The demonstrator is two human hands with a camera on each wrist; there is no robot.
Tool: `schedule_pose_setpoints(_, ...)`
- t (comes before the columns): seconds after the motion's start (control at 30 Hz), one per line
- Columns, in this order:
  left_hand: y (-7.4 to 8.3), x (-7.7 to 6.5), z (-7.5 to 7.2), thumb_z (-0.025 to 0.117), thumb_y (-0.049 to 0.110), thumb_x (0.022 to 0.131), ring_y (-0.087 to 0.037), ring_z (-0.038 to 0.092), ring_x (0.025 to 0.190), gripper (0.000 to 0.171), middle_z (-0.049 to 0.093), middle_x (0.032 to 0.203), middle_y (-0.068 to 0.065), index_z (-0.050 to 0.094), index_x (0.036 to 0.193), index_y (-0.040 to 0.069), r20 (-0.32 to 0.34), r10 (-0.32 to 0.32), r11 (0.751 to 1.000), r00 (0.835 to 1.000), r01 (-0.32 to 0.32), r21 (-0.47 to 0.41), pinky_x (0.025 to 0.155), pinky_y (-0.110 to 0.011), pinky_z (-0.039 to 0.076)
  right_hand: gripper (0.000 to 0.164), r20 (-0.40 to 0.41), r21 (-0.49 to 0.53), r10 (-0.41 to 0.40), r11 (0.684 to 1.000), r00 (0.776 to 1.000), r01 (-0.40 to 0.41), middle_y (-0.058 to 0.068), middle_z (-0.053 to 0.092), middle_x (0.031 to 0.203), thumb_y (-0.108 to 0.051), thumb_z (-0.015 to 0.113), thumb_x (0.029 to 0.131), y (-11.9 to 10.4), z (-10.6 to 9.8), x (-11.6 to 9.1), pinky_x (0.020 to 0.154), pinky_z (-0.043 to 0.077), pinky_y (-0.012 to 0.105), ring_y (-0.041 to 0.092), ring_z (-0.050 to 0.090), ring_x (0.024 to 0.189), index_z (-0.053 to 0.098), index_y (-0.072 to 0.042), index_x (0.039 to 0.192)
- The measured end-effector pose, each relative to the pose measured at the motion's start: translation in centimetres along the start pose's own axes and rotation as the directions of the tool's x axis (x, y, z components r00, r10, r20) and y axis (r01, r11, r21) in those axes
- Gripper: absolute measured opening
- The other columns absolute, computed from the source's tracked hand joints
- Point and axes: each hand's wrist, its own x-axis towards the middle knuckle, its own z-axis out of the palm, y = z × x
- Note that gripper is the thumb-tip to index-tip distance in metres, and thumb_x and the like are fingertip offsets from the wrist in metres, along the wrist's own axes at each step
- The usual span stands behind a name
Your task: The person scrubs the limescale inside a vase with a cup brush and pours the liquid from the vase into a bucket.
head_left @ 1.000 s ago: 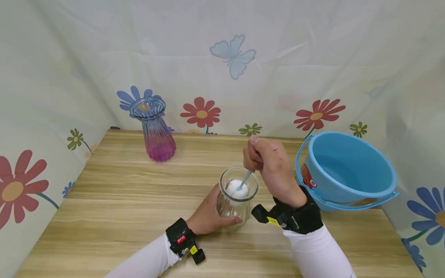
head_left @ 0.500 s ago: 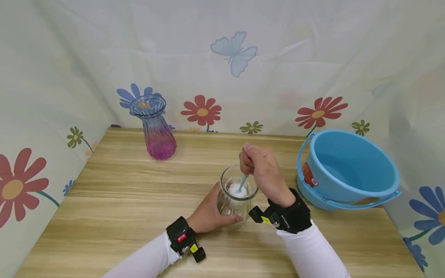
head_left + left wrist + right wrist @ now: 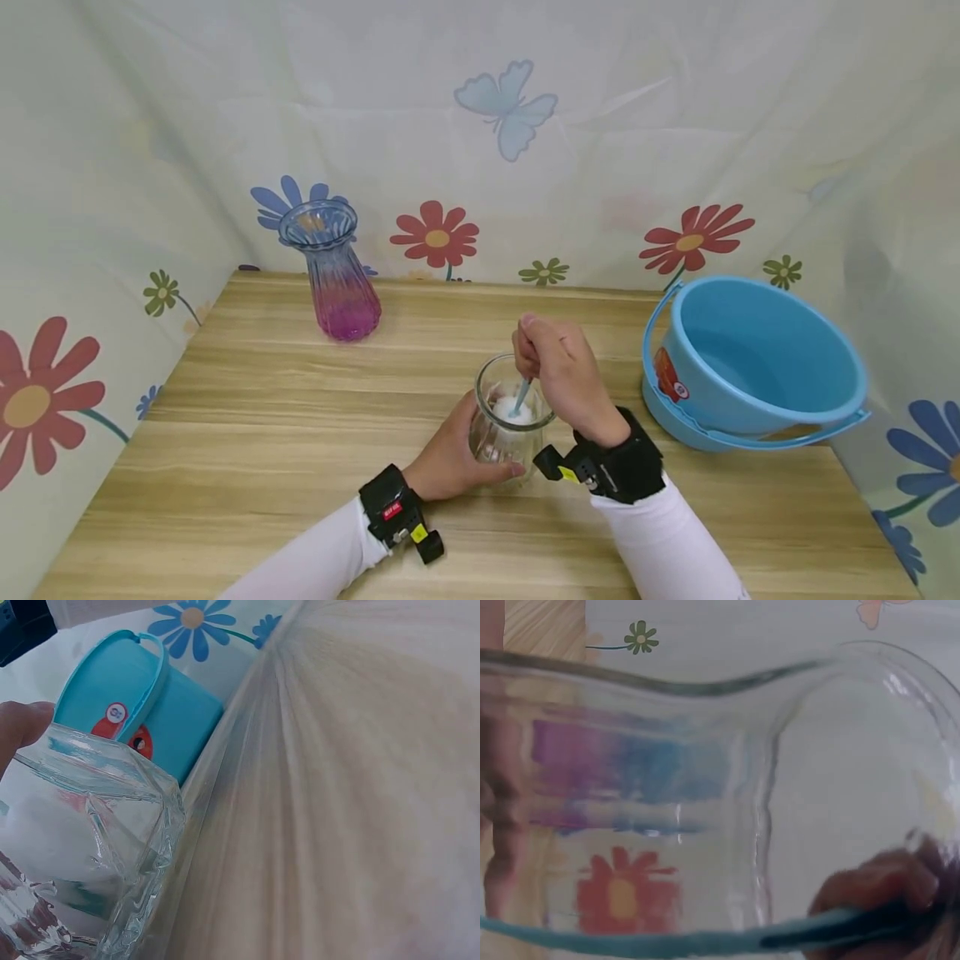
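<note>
My left hand grips a clear glass vase low on its side, thumb in front. The vase's open mouth faces up toward the head camera. In my right hand is the thin light-blue handle of a cup brush, fingers curled round its upper end. The brush's white rounded head is inside the vase, below the rim. In the left wrist view the vase's thick glass base shows close up. The right wrist view has the blue handle running along the vase.
A blue-to-pink ribbed glass vase stands at the back left of the wooden table. At the right is a light-blue bucket with its handle lowered to the front. A flower-printed curtain encloses the back and sides.
My right hand has come down and left, closer over the vase mouth, and the brush head sits deeper inside. My left hand keeps its grip on the vase with hardly any movement.
</note>
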Motion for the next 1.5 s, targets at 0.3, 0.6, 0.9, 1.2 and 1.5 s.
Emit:
schedule_pose_setpoints(0.3,0.1,0.1,-0.1,0.084,0.048,0.069,-0.009,0.04,0.125,0.104,0.045,0.136,0.011,0.024,0.15,0.024,0.007,0.015,1.0,1.0,-0.015,0.0,0.108,-0.045,0.033,0.052,0.008,-0.04,0.059,0.997,0.998,-0.058,0.006,0.026,0.055,-0.022,0.029,0.106,-0.2,0.0,0.2,0.05,0.029,0.03,0.023,0.029,0.047,0.029,-0.005,0.057)
schedule_pose_setpoints(0.6,0.0,0.2,-0.1,0.084,0.047,0.069,-0.01,0.039,0.126,0.104,0.043,0.137,0.011,0.023,0.15,0.025,0.016,0.023,1.0,1.0,-0.022,-0.012,0.109,-0.048,0.032,0.049,0.038,0.039,0.079,0.996,0.996,-0.081,0.004,0.021,0.057,-0.017,0.029,0.106,-0.6,0.0,-0.2,0.054,0.025,0.031,0.024,0.023,0.049,0.027,-0.007,0.058)
schedule_pose_setpoints(0.9,3.8,-0.3,-1.0,0.086,0.027,0.072,-0.012,0.042,0.124,0.097,0.046,0.134,0.004,0.027,0.148,0.016,0.012,0.018,0.999,1.0,-0.018,-0.04,0.107,-0.052,0.033,0.045,0.005,0.22,0.061,0.974,0.998,-0.06,0.001,0.02,0.059,-0.015,0.027,0.106,-1.2,-0.1,-0.3,0.057,0.022,0.035,0.02,0.022,0.053,0.023,-0.006,0.062)
schedule_pose_setpoints(1.2,2.8,-0.2,-0.8,0.087,0.031,0.071,-0.011,0.043,0.122,0.096,0.046,0.134,0.008,0.027,0.146,0.029,0.001,0.024,0.999,1.0,-0.024,-0.033,0.106,-0.05,0.035,0.044,-0.036,0.28,-0.043,0.959,0.998,0.051,0.002,0.02,0.057,-0.01,0.023,0.104,-3.9,-0.3,0.2,0.054,0.023,0.037,0.019,0.022,0.051,0.023,-0.007,0.06)
schedule_pose_setpoints(1.5,0.0,0.2,-0.1,0.085,0.049,0.068,-0.01,0.039,0.126,0.105,0.041,0.14,0.011,0.02,0.15,0.035,0.0,0.037,0.999,0.999,-0.037,0.011,0.107,-0.048,0.034,0.043,-0.051,0.299,-0.134,0.944,0.99,0.144,0.002,0.02,0.055,-0.007,0.02,0.101,-6.6,-1.0,0.7,0.05,0.021,0.038,0.018,0.022,0.048,0.021,-0.008,0.059)
